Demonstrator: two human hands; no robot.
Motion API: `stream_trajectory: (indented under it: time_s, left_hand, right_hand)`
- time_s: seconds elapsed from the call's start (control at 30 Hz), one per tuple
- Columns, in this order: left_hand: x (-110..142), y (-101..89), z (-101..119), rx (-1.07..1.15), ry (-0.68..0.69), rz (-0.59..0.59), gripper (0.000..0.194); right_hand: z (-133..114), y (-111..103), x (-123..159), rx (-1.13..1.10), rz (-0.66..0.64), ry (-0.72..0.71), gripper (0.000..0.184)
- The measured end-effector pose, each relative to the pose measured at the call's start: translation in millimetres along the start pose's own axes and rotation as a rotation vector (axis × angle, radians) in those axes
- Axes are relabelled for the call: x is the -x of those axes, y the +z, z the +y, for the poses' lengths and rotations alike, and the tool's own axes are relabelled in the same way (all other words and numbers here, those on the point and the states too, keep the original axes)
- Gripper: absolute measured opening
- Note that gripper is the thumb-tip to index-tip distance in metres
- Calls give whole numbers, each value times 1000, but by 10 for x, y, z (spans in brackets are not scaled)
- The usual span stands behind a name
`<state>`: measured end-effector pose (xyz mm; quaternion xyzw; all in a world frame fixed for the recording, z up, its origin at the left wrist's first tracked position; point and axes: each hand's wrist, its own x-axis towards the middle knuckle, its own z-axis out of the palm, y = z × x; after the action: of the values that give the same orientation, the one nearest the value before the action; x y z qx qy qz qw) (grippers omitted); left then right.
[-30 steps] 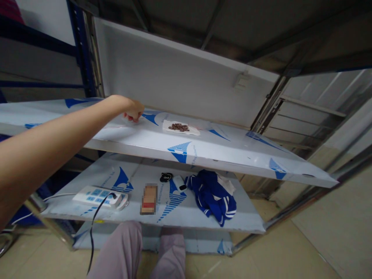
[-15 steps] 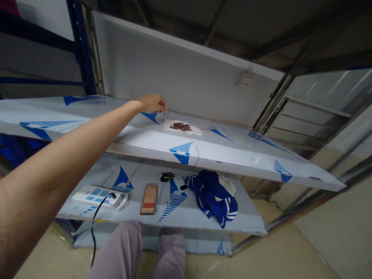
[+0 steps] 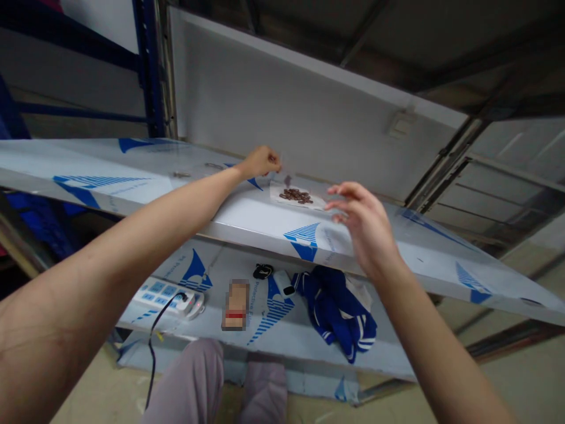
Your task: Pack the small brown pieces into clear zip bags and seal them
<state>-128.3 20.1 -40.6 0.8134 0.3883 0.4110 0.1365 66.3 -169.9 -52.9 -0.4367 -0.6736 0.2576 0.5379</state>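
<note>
My left hand [image 3: 261, 162] reaches across the upper shelf [image 3: 132, 188] and is closed in a pinch just left of a pile of small brown pieces [image 3: 296, 195]. What it pinches is too faint to name; a small dark bit shows just below its fingertips. The pile lies on a white sheet [image 3: 278, 194] near the shelf's back. My right hand [image 3: 359, 227] hovers over the shelf's front edge, right of the pile, with fingers curved and apart and nothing in them.
The lower shelf [image 3: 282, 338] carries a white power strip [image 3: 170, 294] with a black cable, a blurred small box [image 3: 236, 304], a black item [image 3: 263, 271], a white device [image 3: 285, 284] and a crumpled blue-and-white garment [image 3: 339, 306]. My knees [image 3: 220, 383] are below. A blue post [image 3: 148, 65] stands at the left.
My left hand has moved right along the upper shelf to the edge of the brown pile. My right hand has come into view from the right.
</note>
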Motion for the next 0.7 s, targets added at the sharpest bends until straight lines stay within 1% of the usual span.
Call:
stream_trajectory:
  time_s: [0.03,0.07,0.13,0.17,0.23,0.27,0.33,0.4,0.43,0.47,0.5,0.6,0.63,0.7]
  left_hand:
    - [1,48,27,-18,14,11,19]
    - [1,94,52,-37,30,28,19]
    - [0,172,86,-71,65,71,19]
    - [0,199,92,-78,75,92,19]
    - [0,220,83,-80,57,133,18]
    - [-2,215,73,-73,26,166,18]
    - [-8,182,53,-50,-54,266,18]
    - [-12,148,45,-30,-114,376,20]
    - [-12,140,48,-22,-120,393,21]
    - [-10,143,55,-13,-105,370,23]
    - [-6,155,67,3,-75,315,24]
    - [9,231,111,60,43,107,24]
    - [14,257,124,73,76,60,24]
    - [21,292,141,83,131,3,23]
  right_hand:
    - [58,-32,-295,90,31,35,24]
    - [125,-44,-560,155,30,78,25]
    - [266,-11,-976,182,-18,166,26]
    - [333,27,-1126,184,-72,196,27]
    - [443,130,-1329,195,-231,188,29]
    - [485,187,-1393,202,-279,171,31]
    - [549,295,-1474,217,-293,133,33]
    - [598,381,-1509,209,-255,103,35]
    - [620,411,-1512,191,-246,93,35]
    - [640,431,-1508,167,-246,88,35]
    - [660,442,-1497,139,-253,87,35]
    - [699,418,-1448,80,-253,131,38]
    - [705,396,-1432,67,-249,146,38]
    - [707,339,-1412,49,-245,154,36]
